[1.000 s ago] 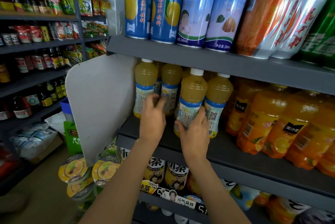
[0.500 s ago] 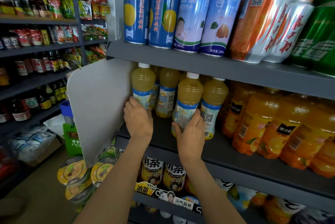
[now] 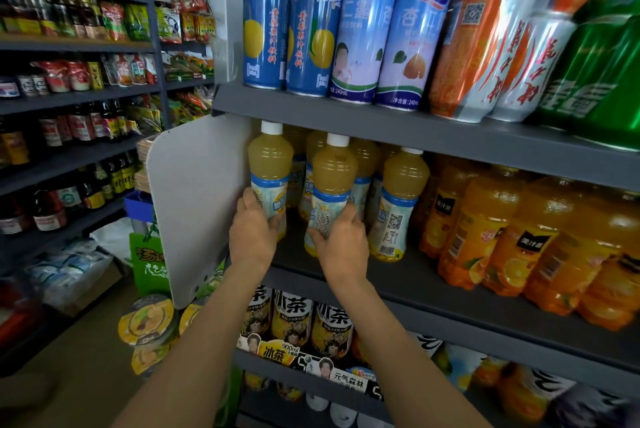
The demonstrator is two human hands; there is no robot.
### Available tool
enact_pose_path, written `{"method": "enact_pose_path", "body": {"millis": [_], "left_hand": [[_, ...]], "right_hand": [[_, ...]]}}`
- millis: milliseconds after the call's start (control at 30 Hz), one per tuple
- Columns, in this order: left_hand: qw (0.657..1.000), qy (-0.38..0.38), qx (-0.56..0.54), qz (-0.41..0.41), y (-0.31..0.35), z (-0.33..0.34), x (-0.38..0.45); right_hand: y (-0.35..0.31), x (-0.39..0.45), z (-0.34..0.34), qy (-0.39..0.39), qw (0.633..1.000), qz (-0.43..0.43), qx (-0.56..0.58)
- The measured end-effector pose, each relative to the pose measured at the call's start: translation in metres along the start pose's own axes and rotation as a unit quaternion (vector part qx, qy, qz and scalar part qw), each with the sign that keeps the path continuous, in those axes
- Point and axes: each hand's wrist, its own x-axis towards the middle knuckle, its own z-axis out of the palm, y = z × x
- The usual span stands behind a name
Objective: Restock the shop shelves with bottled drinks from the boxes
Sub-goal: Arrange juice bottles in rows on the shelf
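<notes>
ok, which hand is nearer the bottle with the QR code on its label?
Right. The right hand grips the bottle just beside the QR-code bottle; the left hand holds the leftmost bottle, one bottle farther away.

Head-worn camera faces forward and down, close to the shelf [image 3: 398,137].

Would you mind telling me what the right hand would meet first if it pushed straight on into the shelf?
Probably the yellow bottles standing behind the bottle that the right hand grips, though depth is hard to judge; the QR-code bottle stands just beside.
</notes>
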Motion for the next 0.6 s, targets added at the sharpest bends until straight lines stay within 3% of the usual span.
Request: {"method": "enact_pose_path", "body": {"millis": [267, 600], "left_hand": [[0.998, -0.001, 0.035, -0.046, -0.009, 0.003, -0.014], [0.995, 0.010, 0.085, -0.054, 0.003, 0.011, -0.006]], "right_hand": [[-0.015, 0.009, 0.021, -0.019, 0.999, 0.012, 0.023], [-0.018, 0.012, 0.033, 0.022, 1.000, 0.012, 0.001]]}}
